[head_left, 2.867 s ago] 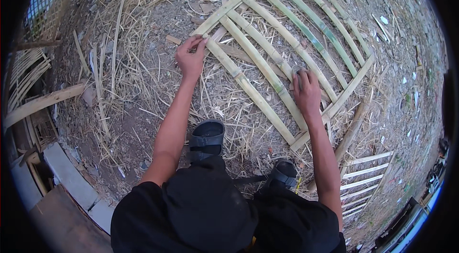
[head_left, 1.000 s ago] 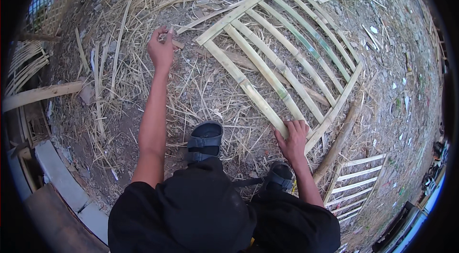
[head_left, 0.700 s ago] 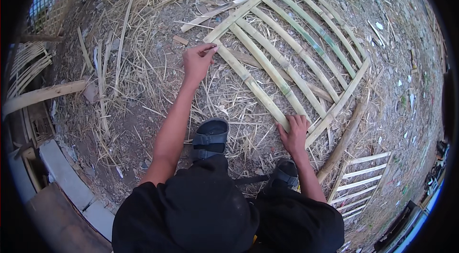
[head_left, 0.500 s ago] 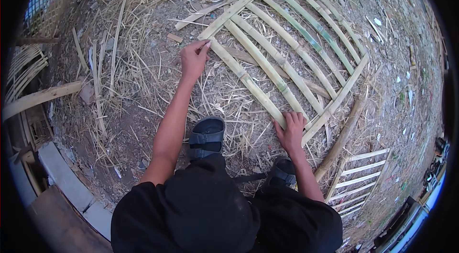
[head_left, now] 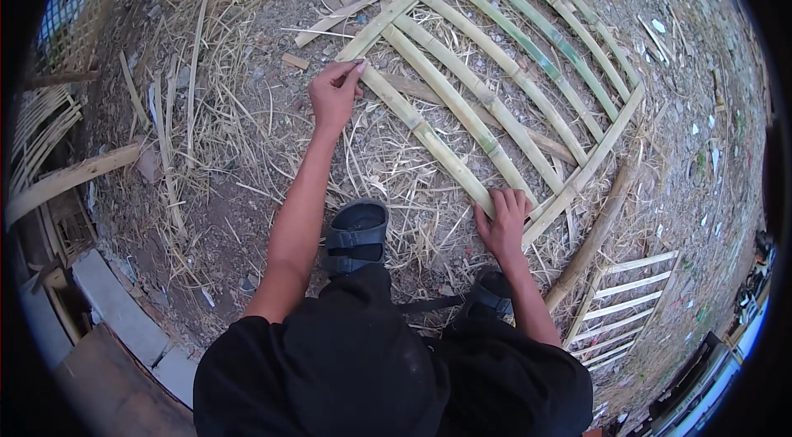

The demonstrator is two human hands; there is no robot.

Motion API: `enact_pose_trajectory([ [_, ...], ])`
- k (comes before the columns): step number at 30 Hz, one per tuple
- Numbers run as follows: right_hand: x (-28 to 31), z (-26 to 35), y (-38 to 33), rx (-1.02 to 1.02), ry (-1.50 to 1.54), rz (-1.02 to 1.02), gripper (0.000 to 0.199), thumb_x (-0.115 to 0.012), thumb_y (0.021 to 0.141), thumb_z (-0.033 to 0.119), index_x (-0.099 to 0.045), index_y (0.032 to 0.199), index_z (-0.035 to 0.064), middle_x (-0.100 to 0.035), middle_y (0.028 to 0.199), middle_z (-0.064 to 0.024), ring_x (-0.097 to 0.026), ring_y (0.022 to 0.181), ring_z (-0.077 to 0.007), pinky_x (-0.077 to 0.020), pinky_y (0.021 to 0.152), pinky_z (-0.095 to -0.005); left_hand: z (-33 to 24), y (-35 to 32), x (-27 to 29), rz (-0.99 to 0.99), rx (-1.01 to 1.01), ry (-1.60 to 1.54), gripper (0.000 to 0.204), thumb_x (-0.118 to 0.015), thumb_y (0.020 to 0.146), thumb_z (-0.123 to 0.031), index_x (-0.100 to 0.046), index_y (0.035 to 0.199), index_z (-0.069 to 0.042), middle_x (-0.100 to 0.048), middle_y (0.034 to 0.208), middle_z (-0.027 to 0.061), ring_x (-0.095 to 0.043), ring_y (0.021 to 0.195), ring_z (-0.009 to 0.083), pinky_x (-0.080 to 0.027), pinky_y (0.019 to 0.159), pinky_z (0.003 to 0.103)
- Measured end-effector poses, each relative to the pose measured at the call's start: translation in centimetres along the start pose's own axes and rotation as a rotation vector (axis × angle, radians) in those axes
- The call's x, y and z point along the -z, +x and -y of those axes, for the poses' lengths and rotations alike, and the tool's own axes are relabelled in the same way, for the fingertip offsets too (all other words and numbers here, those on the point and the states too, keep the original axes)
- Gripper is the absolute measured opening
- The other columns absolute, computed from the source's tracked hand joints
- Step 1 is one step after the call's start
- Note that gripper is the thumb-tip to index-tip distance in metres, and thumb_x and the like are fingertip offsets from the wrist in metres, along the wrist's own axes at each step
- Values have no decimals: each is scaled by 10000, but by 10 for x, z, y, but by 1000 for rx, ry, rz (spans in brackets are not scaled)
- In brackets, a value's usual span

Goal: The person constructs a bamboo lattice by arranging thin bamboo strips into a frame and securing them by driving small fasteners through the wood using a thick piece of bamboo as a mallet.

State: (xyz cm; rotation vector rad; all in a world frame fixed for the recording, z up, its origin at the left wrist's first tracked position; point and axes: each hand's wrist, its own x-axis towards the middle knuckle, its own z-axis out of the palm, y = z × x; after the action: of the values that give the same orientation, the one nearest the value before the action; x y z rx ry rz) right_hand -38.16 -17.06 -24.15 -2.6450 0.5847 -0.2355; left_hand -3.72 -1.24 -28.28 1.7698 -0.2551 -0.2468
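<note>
A lattice panel of split bamboo slats [head_left: 528,66] lies flat on straw-strewn ground in front of me. My left hand [head_left: 334,94] pinches the far end of the nearest slat [head_left: 425,136], where it meets the panel's cross strip. At the near end of that same slat, my right hand [head_left: 502,222] presses down with fingers spread over the slat and the lower cross strip. My sandalled feet [head_left: 356,235] stand just below the panel.
Loose straw and bamboo offcuts cover the dirt. A round bamboo pole [head_left: 598,231] lies along the panel's right side. A smaller slat panel [head_left: 627,305] lies at lower right. More woven bamboo pieces [head_left: 49,132] and concrete blocks [head_left: 115,309] sit at left.
My left hand swung from the straw at left onto the far end of the nearest slat. My right hand stayed on the slat's near end.
</note>
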Motion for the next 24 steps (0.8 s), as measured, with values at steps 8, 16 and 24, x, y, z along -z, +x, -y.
enact_pose_trajectory([
  [8, 3, 1, 0, 2, 7, -35, 356, -801, 778, 180, -637, 1055, 28, -616, 1014, -112, -553, 1001, -321, -375, 908, -438, -2, -2, -7, -3, -8, -48, 161, -740, 914, -51, -767, 1061, 9, -722, 916, 55, -598, 598, 69, -462, 536, 212],
  [16, 2, 1, -3, -18, 0, 10, 360, -785, 796, 197, -641, 1079, 28, -621, 1046, -112, -557, 1023, -324, -383, 926, -442, 1, -8, -4, -17, -109, 55, 156, -740, 898, -23, -771, 1048, 2, -722, 909, 64, -603, 587, 68, -470, 513, 212],
  [24, 2, 1, 1, -8, 17, -10, 359, -797, 784, 183, -640, 1068, 28, -624, 1034, -114, -555, 1013, -325, -381, 933, -440, 6, -2, -4, -28, -77, -22, 130, -717, 922, -26, -764, 1037, 14, -725, 943, 68, -603, 590, 71, -485, 525, 217],
])
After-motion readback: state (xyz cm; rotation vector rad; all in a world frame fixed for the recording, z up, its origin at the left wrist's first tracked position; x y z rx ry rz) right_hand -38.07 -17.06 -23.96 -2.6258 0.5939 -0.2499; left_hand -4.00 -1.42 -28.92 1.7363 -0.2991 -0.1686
